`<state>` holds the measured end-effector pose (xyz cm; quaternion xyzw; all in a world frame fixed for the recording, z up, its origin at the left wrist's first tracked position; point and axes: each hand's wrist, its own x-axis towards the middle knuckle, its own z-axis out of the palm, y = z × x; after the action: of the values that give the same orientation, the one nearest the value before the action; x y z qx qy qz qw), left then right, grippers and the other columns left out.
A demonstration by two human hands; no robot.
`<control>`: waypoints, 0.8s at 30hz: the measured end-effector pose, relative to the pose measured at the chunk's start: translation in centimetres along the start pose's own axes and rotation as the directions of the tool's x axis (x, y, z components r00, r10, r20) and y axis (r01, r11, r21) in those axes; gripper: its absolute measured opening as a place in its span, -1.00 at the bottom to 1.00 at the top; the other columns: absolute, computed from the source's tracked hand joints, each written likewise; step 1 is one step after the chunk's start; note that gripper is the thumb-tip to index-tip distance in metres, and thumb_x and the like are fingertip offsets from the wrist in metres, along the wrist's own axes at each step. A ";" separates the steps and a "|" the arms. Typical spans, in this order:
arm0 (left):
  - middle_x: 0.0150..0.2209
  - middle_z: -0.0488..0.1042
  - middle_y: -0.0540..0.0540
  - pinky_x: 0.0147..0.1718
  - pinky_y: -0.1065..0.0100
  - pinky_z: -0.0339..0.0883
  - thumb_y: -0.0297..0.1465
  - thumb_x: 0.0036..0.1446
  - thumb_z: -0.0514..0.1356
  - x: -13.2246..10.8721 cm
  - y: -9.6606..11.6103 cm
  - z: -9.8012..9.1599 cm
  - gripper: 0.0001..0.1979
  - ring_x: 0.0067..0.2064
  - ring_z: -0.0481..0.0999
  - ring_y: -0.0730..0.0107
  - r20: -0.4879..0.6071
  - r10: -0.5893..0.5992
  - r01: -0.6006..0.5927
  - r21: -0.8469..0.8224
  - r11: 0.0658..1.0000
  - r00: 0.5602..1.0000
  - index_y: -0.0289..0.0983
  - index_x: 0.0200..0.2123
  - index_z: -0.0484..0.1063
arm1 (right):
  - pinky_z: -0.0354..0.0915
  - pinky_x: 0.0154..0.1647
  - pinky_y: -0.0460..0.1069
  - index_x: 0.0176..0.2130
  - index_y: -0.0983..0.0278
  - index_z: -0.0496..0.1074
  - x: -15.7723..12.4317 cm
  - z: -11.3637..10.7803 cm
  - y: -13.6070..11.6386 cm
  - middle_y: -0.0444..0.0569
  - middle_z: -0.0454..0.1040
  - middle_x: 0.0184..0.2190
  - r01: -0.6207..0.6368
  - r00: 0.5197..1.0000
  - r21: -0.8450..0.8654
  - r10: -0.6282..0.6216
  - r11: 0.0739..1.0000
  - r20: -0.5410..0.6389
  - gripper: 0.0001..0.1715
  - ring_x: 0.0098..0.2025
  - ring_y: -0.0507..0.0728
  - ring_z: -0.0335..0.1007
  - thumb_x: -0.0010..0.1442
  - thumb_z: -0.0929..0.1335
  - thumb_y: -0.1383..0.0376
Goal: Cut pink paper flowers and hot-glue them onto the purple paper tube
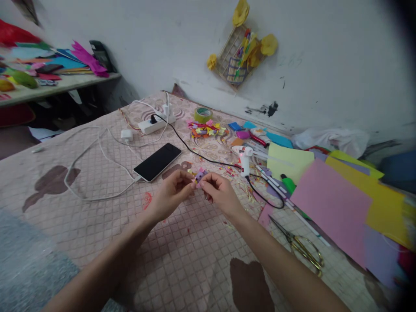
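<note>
Both my hands meet over the middle of the patterned tablecloth, pinching a small purple and pink craft piece (200,175) with dark dots. My left hand (173,193) grips its left side between thumb and fingers. On the other side, the thumb and fingertips of my right hand (221,190) close on its edge. Whether it is paper or foam I cannot make out. Just beyond my left hand lies a smartphone (157,162) with a dark screen, a white cable plugged into it. A white glue gun (243,159) stands past my right hand, its black cord trailing.
Scissors (299,245) with gold handles lie at right, near coloured sheets (331,208) and striped strips. Farther back are a roll of tape (203,114), a pile of colourful cut-outs (208,129) and a white power strip (156,125). Cables loop across the left side.
</note>
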<state>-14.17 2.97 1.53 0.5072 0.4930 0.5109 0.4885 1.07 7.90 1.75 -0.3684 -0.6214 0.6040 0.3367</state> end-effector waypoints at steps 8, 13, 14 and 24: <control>-0.55 0.31 0.02 -0.58 0.49 0.18 -0.32 0.03 0.19 0.1 0.1 0.2 -0.82 -0.54 0.28 0.57 0.024 -0.048 0.047 0.029 0.998 0.999 -0.33 -0.47 0.33 | 0.12 -0.59 -0.14 -0.39 0.27 0.34 -0.2 -0.1 -0.4 -0.21 0.25 -0.61 0.101 0.994 -0.170 -0.108 0.980 -0.034 -0.82 -0.61 -0.04 0.14 0.14 0.27 0.21; -0.52 0.34 0.02 -0.58 0.50 0.15 -0.31 0.03 0.19 0.3 0.2 -0.8 -0.83 -0.54 0.27 0.57 -0.082 -0.066 0.068 0.021 0.997 0.995 -0.31 -0.47 0.34 | 0.17 -0.47 -0.10 -0.41 0.28 0.29 -0.1 -5.5 0.2 -0.15 0.27 -0.53 0.174 0.787 -0.493 -0.421 0.852 -0.450 -0.80 -0.50 0.01 0.20 0.15 0.27 0.20; -0.51 0.35 0.01 -0.57 0.50 0.16 -0.31 0.03 0.19 0.4 0.2 -1.0 -0.83 -0.54 0.28 0.57 -0.111 -0.073 0.075 0.013 0.997 0.991 -0.31 -0.46 0.34 | 0.19 -0.46 -0.08 -0.40 0.28 0.29 0.2 -7.1 0.6 -0.13 0.29 -0.51 0.131 0.724 -0.545 -0.456 0.828 -0.518 -0.79 -0.49 0.02 0.21 0.13 0.28 0.18; -0.57 0.30 0.08 -0.56 0.53 0.11 -0.30 -0.01 0.24 0.8 -0.7 -1.6 -0.81 -0.55 0.25 0.61 -0.172 -0.164 0.129 -0.200 0.971 0.971 -0.30 -0.45 0.34 | 0.12 -0.50 -0.03 -0.53 0.33 0.42 6.1 -13.3 3.1 -0.02 0.39 -0.63 -0.097 0.828 -0.825 -0.414 0.557 -0.377 -0.75 -0.55 0.11 0.26 -0.06 0.35 0.16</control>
<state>-15.77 3.82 0.86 0.3710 0.5227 0.5627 0.5221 9.58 19.87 -0.96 -0.5724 -0.7405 0.0854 0.3415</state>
